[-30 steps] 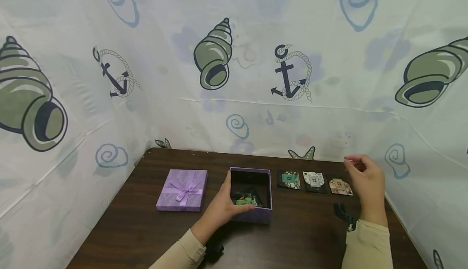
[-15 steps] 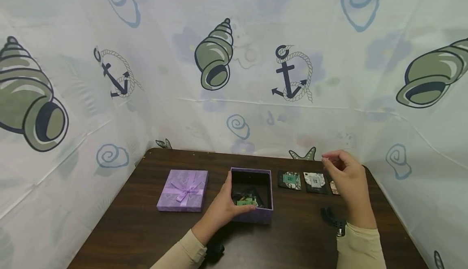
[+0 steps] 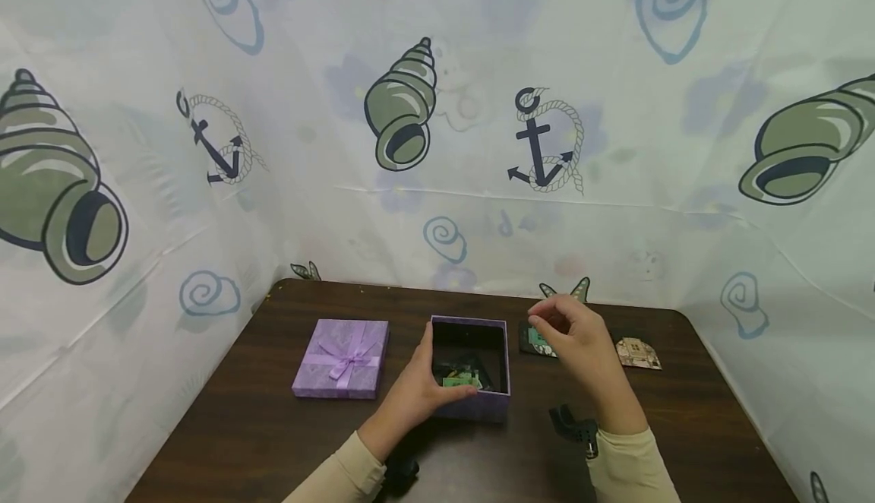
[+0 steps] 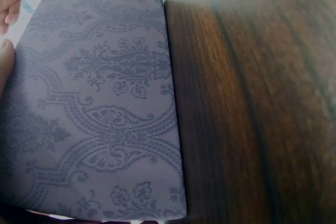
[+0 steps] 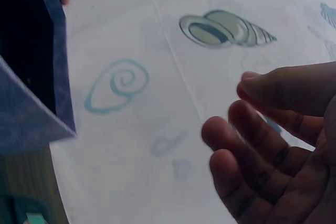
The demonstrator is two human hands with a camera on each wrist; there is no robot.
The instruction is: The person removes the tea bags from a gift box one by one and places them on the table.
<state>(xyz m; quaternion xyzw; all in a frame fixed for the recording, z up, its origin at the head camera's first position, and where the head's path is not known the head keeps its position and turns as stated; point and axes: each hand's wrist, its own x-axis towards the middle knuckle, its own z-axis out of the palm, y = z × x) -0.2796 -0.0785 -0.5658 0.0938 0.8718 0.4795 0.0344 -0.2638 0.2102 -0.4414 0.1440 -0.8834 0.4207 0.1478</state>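
An uncovered purple box [image 3: 478, 409] stands mid-table, with small green and dark pieces [image 3: 463, 378] in its bottom. My left hand [image 3: 410, 400] holds it at the near left corner, fingers along the left side and thumb over the front rim. Its patterned wall [image 4: 105, 108] fills much of the left wrist view. To the right of the box, my right hand [image 3: 581, 351] hovers over a row of small flat packets, fingers loosely bent, with nothing visible between them. A dark packet with a teal patch [image 3: 536, 338] shows partly; a tan one [image 3: 637, 352] lies further right. The hand hides the middle packet.
A purple lid with a ribbon bow [image 3: 349, 359] lies left of the box on the dark wood table [image 3: 273, 427]. A shell-and-anchor printed curtain [image 3: 307, 222] hangs behind and along both sides. Dark straps [image 3: 574, 427] are worn at the wrists.
My right hand has moved left from beyond the tan packet, across the row towards the box, uncovering the tan one and covering the middle one. The left hand and box stay put.
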